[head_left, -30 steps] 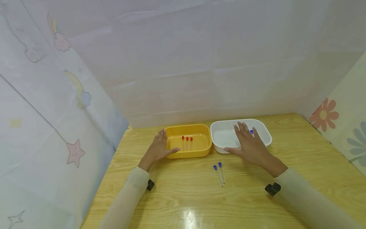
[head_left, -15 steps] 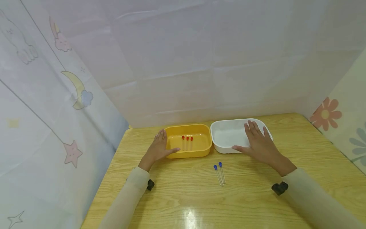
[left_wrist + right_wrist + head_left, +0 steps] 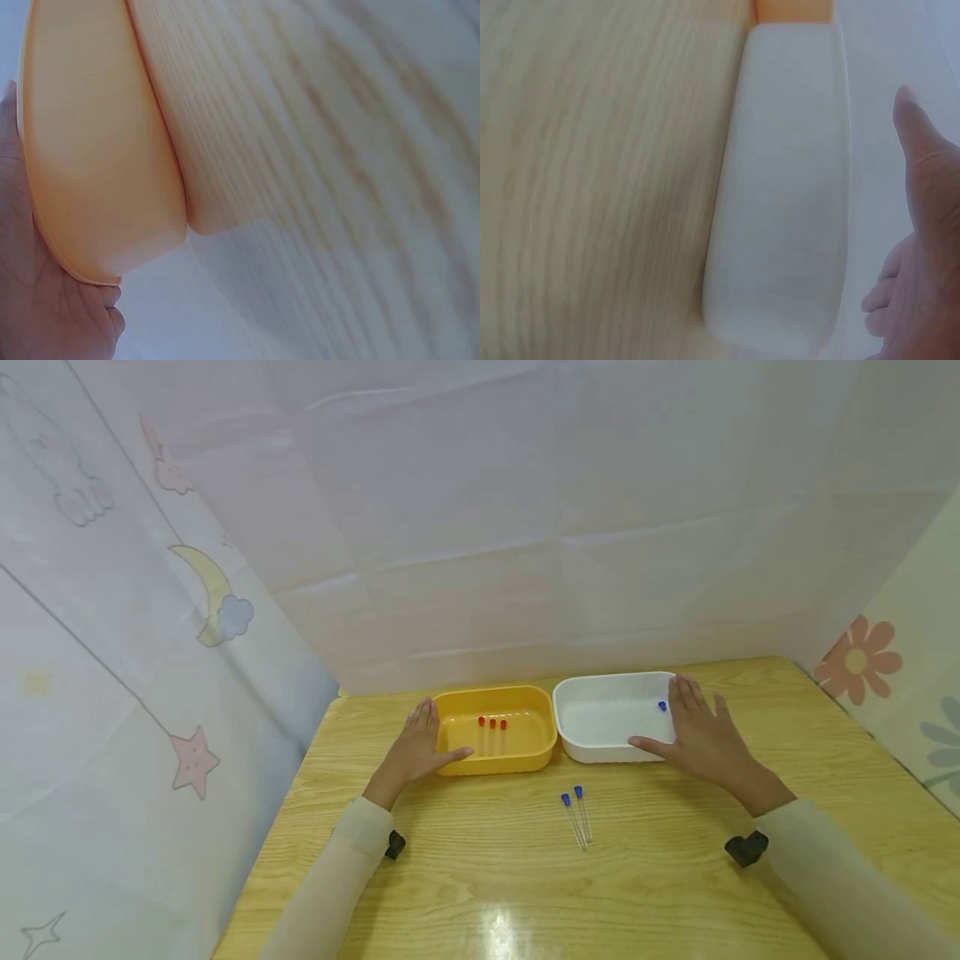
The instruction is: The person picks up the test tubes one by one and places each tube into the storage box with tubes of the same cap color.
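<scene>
My left hand [image 3: 411,753] rests against the left end of a yellow tray [image 3: 517,764], its fingers straight and its thumb over the near rim. In the left wrist view that hand [image 3: 56,307] touches the tray's corner. Three thin clear tubes with red caps [image 3: 492,724] lie inside. My right hand [image 3: 705,739] is spread at the right end of a white tray [image 3: 611,754], its thumb extended toward the near rim. In the right wrist view the hand [image 3: 930,225] appears apart from the tray wall [image 3: 780,187]. A blue cap [image 3: 662,706] shows inside the white tray, partly beside my fingers.
Two thin clear tubes with blue caps [image 3: 576,818] lie on the wooden table [image 3: 465,868] in front of the trays. The trays stand side by side near the table's back edge. A pale cloth backdrop [image 3: 480,568] rises behind them.
My right hand has moved right, from over the white tray to its right end, and the blue cap inside shows again. The left hand, trays and tubes have stayed in place.
</scene>
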The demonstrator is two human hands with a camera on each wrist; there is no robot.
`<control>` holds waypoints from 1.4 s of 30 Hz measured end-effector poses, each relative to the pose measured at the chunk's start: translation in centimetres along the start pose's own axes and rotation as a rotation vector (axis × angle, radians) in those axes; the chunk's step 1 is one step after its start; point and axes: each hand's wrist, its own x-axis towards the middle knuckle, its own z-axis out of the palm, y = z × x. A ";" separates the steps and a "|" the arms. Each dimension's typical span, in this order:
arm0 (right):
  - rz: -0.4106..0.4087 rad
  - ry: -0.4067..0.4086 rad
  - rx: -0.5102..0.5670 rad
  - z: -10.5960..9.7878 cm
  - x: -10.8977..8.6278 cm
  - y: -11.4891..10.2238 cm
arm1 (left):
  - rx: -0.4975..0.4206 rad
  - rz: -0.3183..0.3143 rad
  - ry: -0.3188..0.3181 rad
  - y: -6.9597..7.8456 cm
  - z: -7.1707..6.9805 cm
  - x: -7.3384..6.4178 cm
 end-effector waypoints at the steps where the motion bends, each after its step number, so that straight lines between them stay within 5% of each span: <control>1: 0.003 -0.003 0.005 0.1 0.0 0.1 | -0.001 0.000 0.001 0.0 0.0 0.0; 18: 0.006 -0.066 0.007 1.0 1.0 2.7 | 0.010 0.002 -0.005 -0.4 0.5 0.2; 42: -0.005 -0.108 0.039 1.6 1.0 3.4 | 0.023 0.014 0.007 -0.2 0.1 0.1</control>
